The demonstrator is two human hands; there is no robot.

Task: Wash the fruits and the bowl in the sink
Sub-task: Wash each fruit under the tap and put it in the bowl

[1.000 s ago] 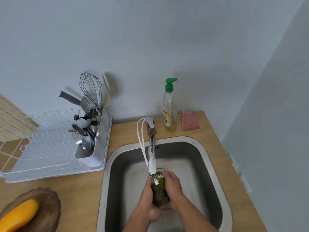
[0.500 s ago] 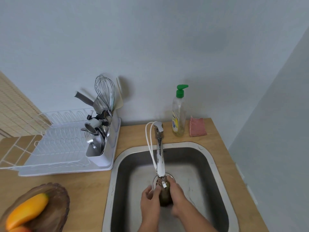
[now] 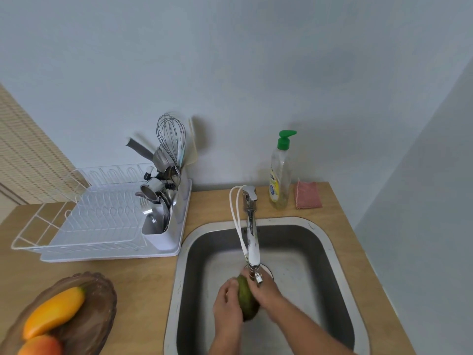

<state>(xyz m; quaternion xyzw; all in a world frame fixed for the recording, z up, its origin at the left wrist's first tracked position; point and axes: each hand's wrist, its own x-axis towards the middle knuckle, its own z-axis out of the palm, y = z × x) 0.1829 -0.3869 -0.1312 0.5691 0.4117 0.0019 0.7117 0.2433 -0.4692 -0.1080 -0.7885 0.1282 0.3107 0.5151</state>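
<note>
A green oval fruit (image 3: 245, 298) is held between both hands over the steel sink (image 3: 332, 254), just under the spout of the faucet (image 3: 252, 239). My left hand (image 3: 226, 303) cups its left side and my right hand (image 3: 266, 290) wraps its right side. On the counter at the lower left a brown bowl (image 3: 92, 321) holds a long yellow-orange fruit (image 3: 53, 312) and a round orange-red fruit (image 3: 41, 345). I cannot make out running water.
A white dish rack (image 3: 84, 226) with a utensil holder (image 3: 163, 226) full of cutlery and a whisk stands left of the sink. A dish soap bottle (image 3: 280, 172) and a pink sponge (image 3: 308, 194) sit behind the sink. Walls close in behind and on the right.
The view has shifted so more of the bowl and left counter shows. My hands have turned the green fruit, and more of its skin shows between them.
</note>
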